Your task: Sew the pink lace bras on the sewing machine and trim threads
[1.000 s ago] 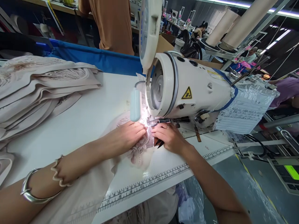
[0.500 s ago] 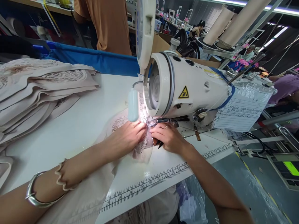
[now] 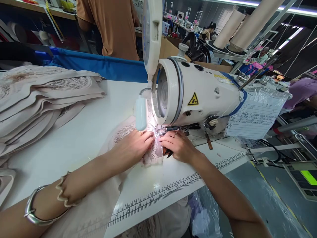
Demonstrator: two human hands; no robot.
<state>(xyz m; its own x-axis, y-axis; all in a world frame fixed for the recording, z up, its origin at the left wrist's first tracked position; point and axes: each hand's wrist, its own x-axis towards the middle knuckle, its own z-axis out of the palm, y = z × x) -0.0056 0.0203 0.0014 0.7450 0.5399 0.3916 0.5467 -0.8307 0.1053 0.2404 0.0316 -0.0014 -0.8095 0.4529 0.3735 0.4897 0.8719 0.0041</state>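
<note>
Pale pink lace fabric (image 3: 151, 155) lies under the needle area of a white sewing machine (image 3: 205, 89). My left hand (image 3: 135, 145) presses on the lace left of the needle, its fingers closed together on the cloth. On the other side, my right hand (image 3: 179, 145) has bent fingers closed at the fabric's right edge, below the presser area. A dark pointed tool shows under the right fingers, mostly hidden. A small lamp (image 3: 141, 113) lights the spot. Sheer cloth trails from the lace beneath my left forearm.
A stack of beige lace-trimmed pieces (image 3: 49, 99) fills the table's left side. A printed ruler (image 3: 153, 198) runs along the front edge. Handwritten paper (image 3: 252, 115) hangs at the machine's right. Beyond a blue cloth (image 3: 99, 66) stands a person in a brown shirt (image 3: 116, 29).
The lace's lower edge has moved up toward the needle and lies flatter. My left hand has shifted very slightly; my right hand stays in nearly the same place.
</note>
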